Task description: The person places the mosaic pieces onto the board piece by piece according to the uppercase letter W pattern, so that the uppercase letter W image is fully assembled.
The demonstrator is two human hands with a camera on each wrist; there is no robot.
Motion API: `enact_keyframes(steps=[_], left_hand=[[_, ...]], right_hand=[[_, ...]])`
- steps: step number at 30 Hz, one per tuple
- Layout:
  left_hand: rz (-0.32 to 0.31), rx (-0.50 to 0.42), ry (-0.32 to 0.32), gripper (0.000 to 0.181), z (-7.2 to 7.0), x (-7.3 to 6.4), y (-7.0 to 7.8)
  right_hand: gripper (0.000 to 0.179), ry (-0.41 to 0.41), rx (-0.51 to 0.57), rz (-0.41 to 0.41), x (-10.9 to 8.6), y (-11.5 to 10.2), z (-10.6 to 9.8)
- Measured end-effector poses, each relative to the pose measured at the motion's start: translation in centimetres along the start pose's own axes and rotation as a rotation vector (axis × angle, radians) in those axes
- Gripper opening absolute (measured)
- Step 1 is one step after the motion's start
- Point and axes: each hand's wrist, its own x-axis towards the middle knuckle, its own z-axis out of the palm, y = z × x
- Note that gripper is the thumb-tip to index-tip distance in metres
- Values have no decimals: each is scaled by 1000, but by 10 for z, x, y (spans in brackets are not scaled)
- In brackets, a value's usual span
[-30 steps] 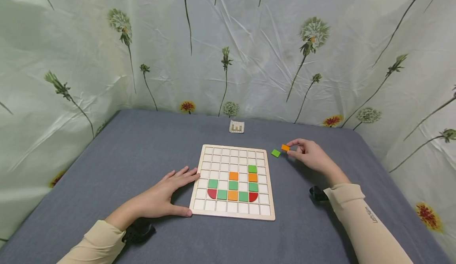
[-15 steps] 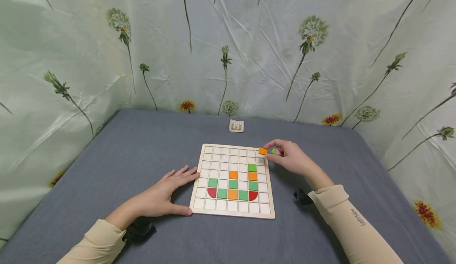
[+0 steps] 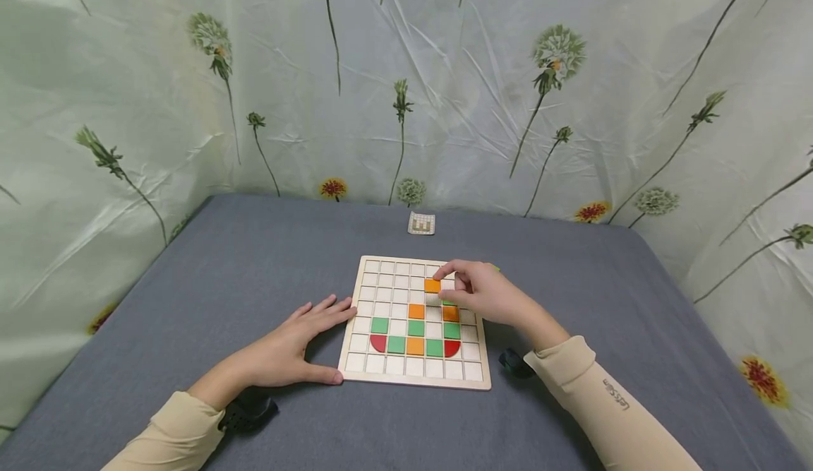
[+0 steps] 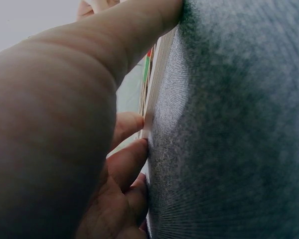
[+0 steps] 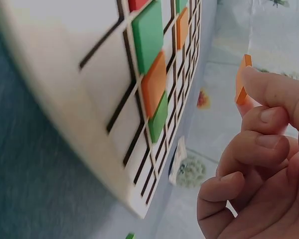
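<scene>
My right hand [image 3: 485, 291] pinches an orange square tile [image 5: 243, 79] between thumb and forefinger, raised over the upper right part of a wooden grid board [image 3: 381, 376]. My left hand [image 3: 292, 347] lies spread at the board's left side, its fingertips and thumb touching the edge; the left wrist view shows fingers [image 4: 127, 164] against that edge. Set in the grid are green tiles [image 3: 416, 330], orange tiles [image 3: 415, 346] and two red rounded tiles [image 3: 377, 344]. In the head view my right hand partly covers the tiles at right, which the right wrist view shows as a green, orange, green column.
Behind the board lies a small card [image 3: 421, 223] printed with a grid pattern. A loose green tile [image 3: 495, 267] sits right of the board, mostly hidden by my right hand. The grey cloth-covered table [image 3: 292, 238] ends at a flowered curtain [image 3: 286, 68].
My right hand has carried the orange tile leftward from beside the loose green tile to above the board. The left hand stays in place.
</scene>
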Motion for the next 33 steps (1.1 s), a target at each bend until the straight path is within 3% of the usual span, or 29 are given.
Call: enact_keyframes(steps=[15,33], left_hand=[[-4,2,-17,100,-2,1,-1],[-2,-7,-11,99,-2,0,-1]], right_hand=[[22,-71,24,-47,12,-21,23],[21,-145,-36,-58,34,-32,49]])
